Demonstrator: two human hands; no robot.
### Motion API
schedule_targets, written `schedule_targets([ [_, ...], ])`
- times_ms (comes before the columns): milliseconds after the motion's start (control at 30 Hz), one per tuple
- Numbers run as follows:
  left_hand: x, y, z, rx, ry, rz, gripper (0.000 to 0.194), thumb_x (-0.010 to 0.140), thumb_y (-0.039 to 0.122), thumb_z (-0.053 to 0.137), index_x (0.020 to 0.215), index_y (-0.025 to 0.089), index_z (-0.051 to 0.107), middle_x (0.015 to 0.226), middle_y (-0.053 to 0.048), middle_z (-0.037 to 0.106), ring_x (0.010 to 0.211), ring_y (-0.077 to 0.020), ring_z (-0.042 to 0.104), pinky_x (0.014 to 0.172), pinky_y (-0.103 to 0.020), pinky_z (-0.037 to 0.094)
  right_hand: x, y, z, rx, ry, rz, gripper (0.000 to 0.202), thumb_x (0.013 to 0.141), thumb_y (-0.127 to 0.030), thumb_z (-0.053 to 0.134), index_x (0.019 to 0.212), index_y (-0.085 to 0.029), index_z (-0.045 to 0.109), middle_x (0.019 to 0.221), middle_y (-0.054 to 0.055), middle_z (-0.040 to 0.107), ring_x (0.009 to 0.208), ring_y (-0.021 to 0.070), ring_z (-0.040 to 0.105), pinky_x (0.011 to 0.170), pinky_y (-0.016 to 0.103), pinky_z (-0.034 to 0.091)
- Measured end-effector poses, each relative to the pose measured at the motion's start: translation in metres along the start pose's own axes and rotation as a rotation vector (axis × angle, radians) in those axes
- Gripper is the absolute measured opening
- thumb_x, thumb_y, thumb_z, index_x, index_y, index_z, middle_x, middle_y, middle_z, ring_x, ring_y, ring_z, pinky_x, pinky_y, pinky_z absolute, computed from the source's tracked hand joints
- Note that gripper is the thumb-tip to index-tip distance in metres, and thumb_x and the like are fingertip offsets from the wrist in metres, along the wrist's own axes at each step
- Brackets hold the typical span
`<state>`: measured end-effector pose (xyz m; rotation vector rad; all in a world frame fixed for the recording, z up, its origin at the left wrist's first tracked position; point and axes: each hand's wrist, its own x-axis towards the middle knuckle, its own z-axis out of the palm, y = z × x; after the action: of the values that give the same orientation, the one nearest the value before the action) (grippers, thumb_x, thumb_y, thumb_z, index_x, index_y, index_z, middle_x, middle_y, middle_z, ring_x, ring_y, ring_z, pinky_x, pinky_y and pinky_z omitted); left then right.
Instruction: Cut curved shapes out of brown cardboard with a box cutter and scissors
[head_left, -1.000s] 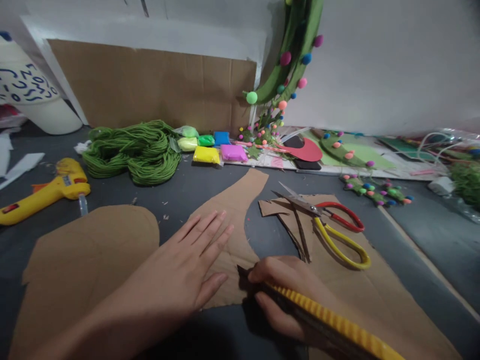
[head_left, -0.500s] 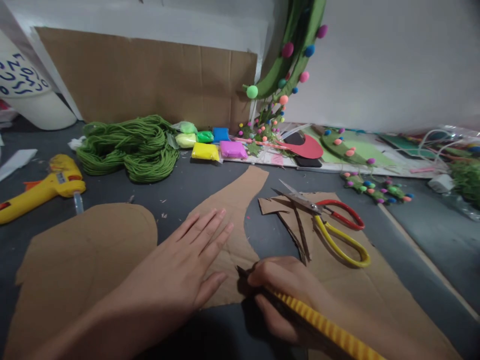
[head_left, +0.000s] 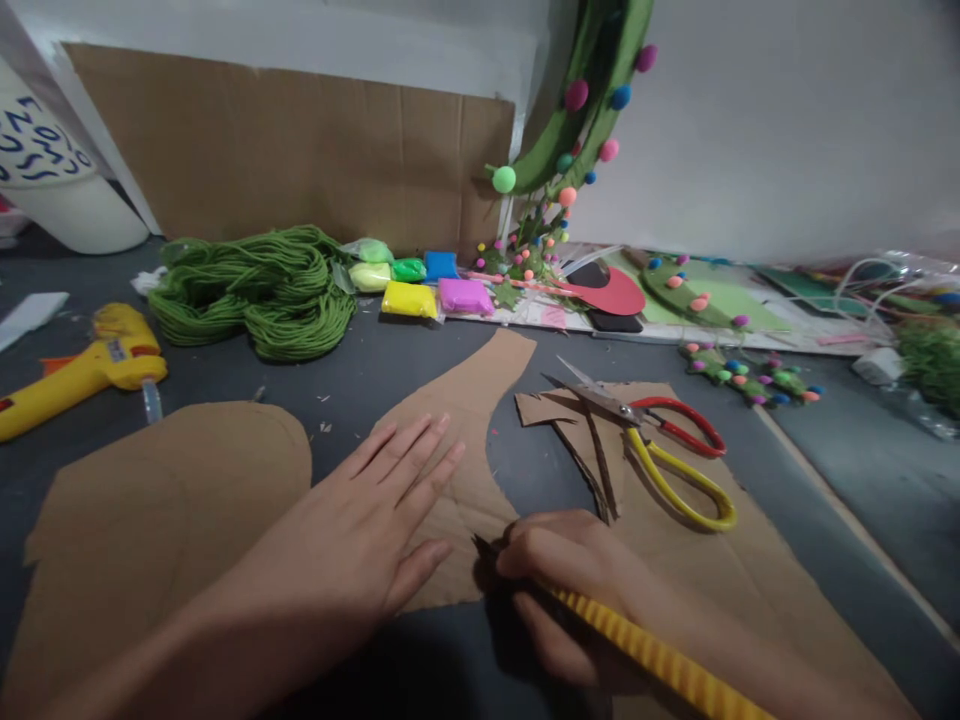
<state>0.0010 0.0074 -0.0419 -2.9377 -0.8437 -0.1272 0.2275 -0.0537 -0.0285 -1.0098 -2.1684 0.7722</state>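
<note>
My left hand (head_left: 375,520) lies flat with fingers stretched out on a curved piece of brown cardboard (head_left: 480,400), which narrows to a blunt neck at its far end. Closed around a pencil (head_left: 637,640) with a yellow ribbed pattern, my right hand (head_left: 570,580) rests by the near right edge of that piece. The pencil's dark tip touches or nearly touches the cardboard. Scissors (head_left: 626,410) with one red and one yellow handle lie half spread, beyond my right hand, on cardboard scraps and a larger cardboard sheet (head_left: 750,600).
Another cardboard piece (head_left: 150,500) lies left, near a yellow glue gun (head_left: 112,360). Behind are green yarn (head_left: 255,290), several coloured clay packets (head_left: 409,300), a red paper shape (head_left: 611,292) and pom-pom decorations (head_left: 750,375). A cardboard panel (head_left: 300,150) leans at the back.
The whole view shifts very slightly. Both hands, the pencil and the cardboard keep almost the same places relative to one another.
</note>
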Motion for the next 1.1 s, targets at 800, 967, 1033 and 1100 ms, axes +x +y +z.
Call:
schedule_targets([
  [800,-0.0020,-0.0006,0.0003,0.016,0.038,0.002,0.068,0.092,0.051,0.045,0.147,0.013,0.032,0.154,-0.016,0.032,0.140,-0.0297,0.033,0.112,-0.041,0.020,-0.0062,-0.0016,-0.0065,0.017,0.035,0.047,0.017,0.076,-0.013,0.047,0.085,-0.021,0.059,0.074,0.004,0.069,0.063,0.0146,0.064,0.058,0.023,0.048],
  [967,-0.0011,-0.0008,0.0023,0.012,0.061,0.010,0.072,0.088,0.049,0.052,0.147,0.013,0.033,0.152,-0.017,0.036,0.138,-0.0305,0.035,0.111,-0.041,0.022,-0.0083,0.0027,-0.0049,0.039,0.081,0.033,0.018,0.073,-0.013,0.047,0.085,-0.022,0.057,0.068,0.002,0.066,0.057,0.0133,0.060,0.054,0.022,0.045],
  [1033,-0.0017,-0.0014,0.0040,0.008,0.076,0.016,0.074,0.087,0.049,0.054,0.147,0.013,0.032,0.152,-0.018,0.036,0.137,-0.0309,0.037,0.110,-0.041,0.022,-0.0075,0.0037,-0.0053,0.035,0.045,0.023,0.018,0.073,-0.013,0.048,0.086,-0.022,0.056,0.065,0.001,0.063,0.057,0.0138,0.059,0.054,0.022,0.045],
  [1100,-0.0025,-0.0019,0.0056,-0.004,0.079,0.017,0.075,0.086,0.047,0.055,0.148,0.012,0.031,0.152,-0.018,0.035,0.137,-0.0313,0.036,0.111,-0.042,0.021,-0.0055,0.0038,-0.0060,0.023,-0.004,-0.003,0.016,0.073,-0.013,0.048,0.084,-0.022,0.054,0.062,0.000,0.060,0.056,0.0140,0.057,0.053,0.023,0.043],
])
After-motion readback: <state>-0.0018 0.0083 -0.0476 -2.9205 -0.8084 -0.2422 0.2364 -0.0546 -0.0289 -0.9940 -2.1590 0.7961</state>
